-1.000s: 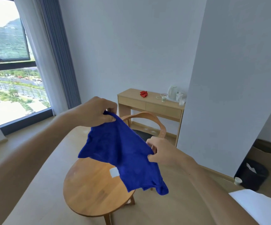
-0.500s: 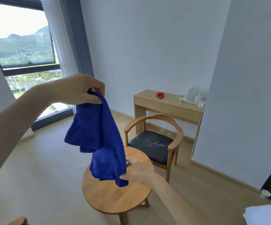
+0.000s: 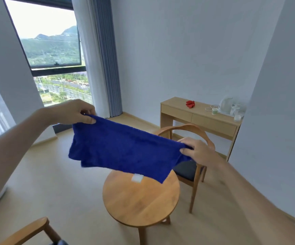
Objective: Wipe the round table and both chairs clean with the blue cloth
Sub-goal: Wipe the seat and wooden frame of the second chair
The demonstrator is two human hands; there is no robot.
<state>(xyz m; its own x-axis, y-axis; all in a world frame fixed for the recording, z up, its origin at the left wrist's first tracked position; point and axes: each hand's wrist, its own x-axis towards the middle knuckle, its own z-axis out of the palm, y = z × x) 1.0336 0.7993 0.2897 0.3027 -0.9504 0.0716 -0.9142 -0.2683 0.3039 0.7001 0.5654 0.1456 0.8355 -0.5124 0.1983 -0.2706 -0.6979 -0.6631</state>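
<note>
One blue cloth (image 3: 123, 152), stretched in the air at frame centre, above the round table (image 3: 141, 202), not touching it. Left hand (image 3: 72, 112) pinches its upper-left corner, right hand (image 3: 198, 151) pinches the right end; fingers curled on fabric. One table, small white item (image 3: 137, 178) on it. Two chairs: far chair (image 3: 192, 156) right of centre, near chair (image 3: 28, 230) lower left, mostly cut off. Looks like no wiping begun; table and both chairs remain. One side desk (image 3: 199, 115), upper right.
</note>
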